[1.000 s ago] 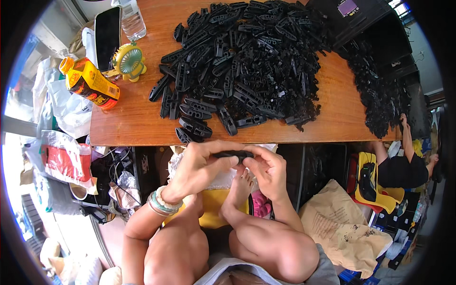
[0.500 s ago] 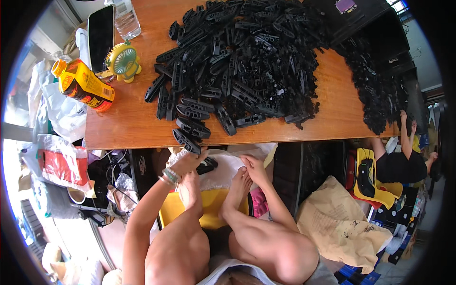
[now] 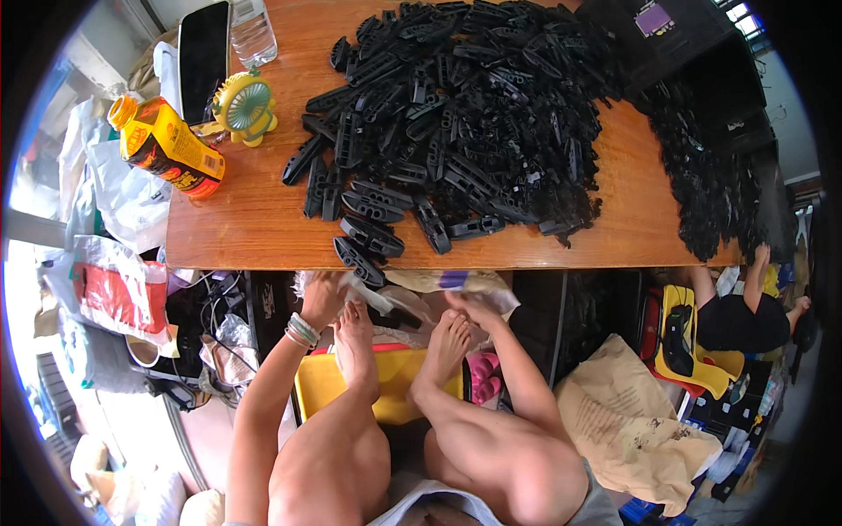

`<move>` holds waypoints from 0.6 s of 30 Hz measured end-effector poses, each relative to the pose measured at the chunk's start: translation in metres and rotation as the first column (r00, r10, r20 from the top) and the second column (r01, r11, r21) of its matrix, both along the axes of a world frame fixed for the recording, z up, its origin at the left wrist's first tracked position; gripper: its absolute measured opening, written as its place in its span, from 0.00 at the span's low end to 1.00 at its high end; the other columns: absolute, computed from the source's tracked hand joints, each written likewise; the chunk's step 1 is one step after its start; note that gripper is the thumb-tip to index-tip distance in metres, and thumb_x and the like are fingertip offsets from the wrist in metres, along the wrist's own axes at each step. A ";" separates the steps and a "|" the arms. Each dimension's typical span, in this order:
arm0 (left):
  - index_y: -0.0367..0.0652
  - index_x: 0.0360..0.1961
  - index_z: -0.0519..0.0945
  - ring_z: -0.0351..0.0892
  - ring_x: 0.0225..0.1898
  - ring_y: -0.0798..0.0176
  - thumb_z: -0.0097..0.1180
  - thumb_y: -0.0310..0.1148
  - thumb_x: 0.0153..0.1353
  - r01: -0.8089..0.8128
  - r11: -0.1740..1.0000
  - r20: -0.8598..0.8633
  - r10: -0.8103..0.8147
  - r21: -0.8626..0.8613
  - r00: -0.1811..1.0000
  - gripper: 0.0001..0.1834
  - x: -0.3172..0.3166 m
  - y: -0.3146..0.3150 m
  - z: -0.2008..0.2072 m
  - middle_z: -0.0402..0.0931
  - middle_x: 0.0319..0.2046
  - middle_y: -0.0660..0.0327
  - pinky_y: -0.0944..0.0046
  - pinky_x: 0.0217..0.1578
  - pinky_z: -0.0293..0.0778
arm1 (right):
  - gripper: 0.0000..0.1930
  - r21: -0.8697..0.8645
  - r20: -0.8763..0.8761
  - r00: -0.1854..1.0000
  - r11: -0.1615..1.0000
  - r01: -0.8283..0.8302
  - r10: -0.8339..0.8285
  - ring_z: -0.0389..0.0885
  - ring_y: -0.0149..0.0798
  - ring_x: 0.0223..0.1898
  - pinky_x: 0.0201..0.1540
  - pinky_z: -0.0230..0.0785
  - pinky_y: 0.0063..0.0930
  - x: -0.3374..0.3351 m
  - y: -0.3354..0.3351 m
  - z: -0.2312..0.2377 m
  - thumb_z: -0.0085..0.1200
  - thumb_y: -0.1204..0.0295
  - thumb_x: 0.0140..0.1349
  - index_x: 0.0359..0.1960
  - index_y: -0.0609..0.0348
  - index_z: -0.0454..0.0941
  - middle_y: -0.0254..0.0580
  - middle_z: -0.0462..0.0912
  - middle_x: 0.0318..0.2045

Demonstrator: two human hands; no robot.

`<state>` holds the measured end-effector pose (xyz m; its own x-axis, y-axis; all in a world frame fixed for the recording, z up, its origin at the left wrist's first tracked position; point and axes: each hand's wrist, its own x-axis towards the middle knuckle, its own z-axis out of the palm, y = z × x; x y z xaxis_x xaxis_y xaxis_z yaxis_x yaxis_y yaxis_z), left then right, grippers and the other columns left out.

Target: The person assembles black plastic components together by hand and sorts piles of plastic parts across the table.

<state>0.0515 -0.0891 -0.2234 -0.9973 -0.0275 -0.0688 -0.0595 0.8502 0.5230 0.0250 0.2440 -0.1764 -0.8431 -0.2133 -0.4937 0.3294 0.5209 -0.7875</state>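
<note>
Whitish plastic bag (image 3: 428,302) lies crumpled below the near edge of the bench (image 3: 263,232), between your two hands, with a dark, elongated piece (image 3: 402,319) showing on its left part. Clock directions run from the bag. Your left hand (image 3: 324,300) is at 9, at the bag's left edge, fingers bent; can't tell if they pinch the plastic. Pale bracelets (image 3: 303,331) on that wrist. Your right hand (image 3: 478,311) is at 3, beside the bag's right edge, blurred; can't tell if its fingers grip anything. Your bare feet (image 3: 356,346) sit just below, over a yellow plastic surface (image 3: 399,386) at 6. On the bench, a big heap of black plastic boat-shaped pieces (image 3: 474,114) spreads at 12 to 1, a few of them by the near edge at 10. Yellow-and-black drink bottle (image 3: 171,149) at 10; yellow-green handheld fan (image 3: 246,107), black-screened phone (image 3: 203,61) and clear plastic bottle (image 3: 253,35) around 11. Second dark heap (image 3: 702,175) at 2. Person in black (image 3: 744,316) at 3, well apart from you. Crumpled brown paper sack (image 3: 631,421) at 4.
</note>
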 end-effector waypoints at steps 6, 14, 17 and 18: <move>0.52 0.52 0.76 0.58 0.61 0.49 0.63 0.43 0.44 0.473 0.836 0.052 -0.479 -0.279 0.876 0.30 0.010 -0.028 0.011 0.66 0.56 0.56 0.43 0.60 0.52 | 0.18 0.025 0.046 0.999 0.999 -0.026 0.025 0.76 0.46 0.50 0.51 0.66 0.31 -0.005 0.028 0.026 0.50 0.61 0.64 0.49 0.60 0.76 0.53 0.78 0.47; 0.53 0.57 0.70 0.73 0.46 0.45 0.57 0.30 0.48 0.250 0.941 0.212 -0.203 -0.226 0.956 0.31 0.028 -0.025 -0.001 0.66 0.49 0.48 0.53 0.43 0.72 | 0.18 0.178 -0.590 0.758 0.871 0.458 -0.278 0.77 0.51 0.46 0.49 0.68 0.36 0.018 0.020 0.061 0.51 0.64 0.61 0.47 0.65 0.75 0.58 0.79 0.42; 0.50 0.53 0.73 0.77 0.40 0.45 0.54 0.24 0.44 0.191 0.963 0.014 -0.192 -0.188 0.981 0.29 0.010 -0.031 0.015 0.73 0.43 0.49 0.54 0.37 0.75 | 0.17 -0.002 -0.315 0.801 0.844 0.536 -0.509 0.78 0.52 0.44 0.47 0.70 0.37 0.010 0.017 0.066 0.52 0.66 0.59 0.46 0.67 0.75 0.60 0.79 0.39; 0.49 0.52 0.74 0.77 0.41 0.46 0.56 0.24 0.43 0.129 0.978 -0.153 -0.155 -0.162 0.976 0.29 0.007 -0.033 0.023 0.76 0.40 0.49 0.54 0.39 0.76 | 0.17 -0.058 -0.206 0.799 0.822 0.566 -0.565 0.78 0.53 0.44 0.46 0.71 0.37 0.007 0.015 0.068 0.52 0.67 0.59 0.45 0.68 0.75 0.60 0.80 0.39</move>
<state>0.0581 -0.1223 -0.2004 -0.9890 0.1177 0.0901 0.1434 0.9134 0.3809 0.0318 0.2590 -0.1089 -0.8943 0.3356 -0.2961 0.3989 0.2977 -0.8673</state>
